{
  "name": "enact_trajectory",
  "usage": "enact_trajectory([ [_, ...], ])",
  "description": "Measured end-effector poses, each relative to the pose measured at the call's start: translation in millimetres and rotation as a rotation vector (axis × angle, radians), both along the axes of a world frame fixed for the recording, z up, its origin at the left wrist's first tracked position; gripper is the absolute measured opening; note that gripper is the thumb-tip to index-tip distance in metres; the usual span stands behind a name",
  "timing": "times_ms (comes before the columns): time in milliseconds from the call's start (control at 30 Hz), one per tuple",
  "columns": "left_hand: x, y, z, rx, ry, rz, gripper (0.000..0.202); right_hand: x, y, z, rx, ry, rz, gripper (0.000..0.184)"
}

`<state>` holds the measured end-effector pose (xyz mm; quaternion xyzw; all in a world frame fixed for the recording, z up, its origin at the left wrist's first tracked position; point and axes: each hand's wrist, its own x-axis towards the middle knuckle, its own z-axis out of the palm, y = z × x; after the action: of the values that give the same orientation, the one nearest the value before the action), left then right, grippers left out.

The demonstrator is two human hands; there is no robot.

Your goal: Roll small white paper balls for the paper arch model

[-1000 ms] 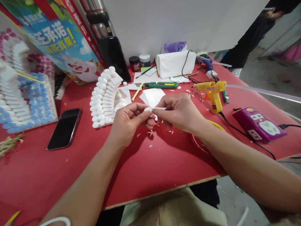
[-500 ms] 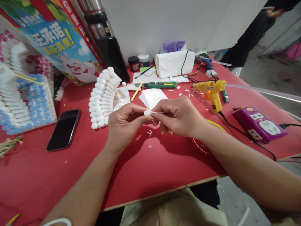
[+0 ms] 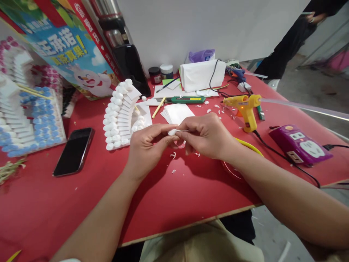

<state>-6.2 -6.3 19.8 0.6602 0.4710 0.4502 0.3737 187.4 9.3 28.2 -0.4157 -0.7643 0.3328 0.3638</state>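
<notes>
red table (image 3: 163, 203) with black phone (image 3: 73, 151), yellow glue gun (image 3: 248, 112), purple socket block (image 3: 300, 144), white scraps (image 3: 208, 111)

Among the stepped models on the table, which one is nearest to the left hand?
The white-trimmed model, just beyond the left hand; the blue-trimmed model and the pink-trimmed model stand farther left.

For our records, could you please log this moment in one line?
left hand: pinches white oval piece; right hand: holds thin white strip; glue gun: on table
</notes>
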Motion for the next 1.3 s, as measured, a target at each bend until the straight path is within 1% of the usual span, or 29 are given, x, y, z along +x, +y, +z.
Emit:
enact_trajectory([
  [167,-1,1,-2.1,-0.030,0.044,-0.089,0.028,2,4,-2.8,-0.139,0.093,0.018,0.022],
  [267,-3,3,-4.3,-0.032,0.062,-0.139,0.027,3,5,-3.8,-0.193,0.085,-0.004,0.022],
  [367,-2,4,-5.4,-0.048,0.047,-0.144,0.025,2,5,-3.2,-0.236,0.076,-0.052,0.023],
  [433,-1,3,-5.4,-0.082,0.014,-0.136,0.026,0,4,-2.3,-0.208,0.070,-0.084,0.023],
  [533,3,1,-5.0,-0.108,-0.029,-0.090,0.025,-2,1,-1.3,-0.061,0.006,-0.126,0.018],
  [600,5,-1,-4.8,-0.092,-0.034,-0.045,0.023,-3,-1,-0.7,0.020,-0.039,-0.131,0.017],
  [767,6,-5,-6.2,0.004,0.022,0.021,0.015,-3,-3,-0.3,0.075,-0.060,-0.084,0.015],
  [867,4,-5,-9.7,0.121,0.080,0.053,0.011,-2,-2,-0.8,0.098,-0.048,-0.045,0.014],
  [933,3,-4,-12.4,0.205,0.094,0.072,0.009,-1,-1,-1.0,0.104,-0.034,-0.015,0.014],
  [1000,2,-2,-14.5,0.245,0.080,0.074,0.009,0,-1,-0.9,0.094,-0.017,0.010,0.014],
  [1133,0,3,-16.7,0.267,0.020,0.035,0.014,1,-1,-0.3,0.036,0.032,0.049,0.016],
  [1233,-3,5,-17.5,0.298,0.009,-0.012,0.022,1,-1,-0.5,0.001,0.044,0.061,0.018],
  [1300,-4,6,-17.3,0.284,0.010,-0.044,0.024,1,0,-0.9,-0.039,0.062,0.065,0.017],
])
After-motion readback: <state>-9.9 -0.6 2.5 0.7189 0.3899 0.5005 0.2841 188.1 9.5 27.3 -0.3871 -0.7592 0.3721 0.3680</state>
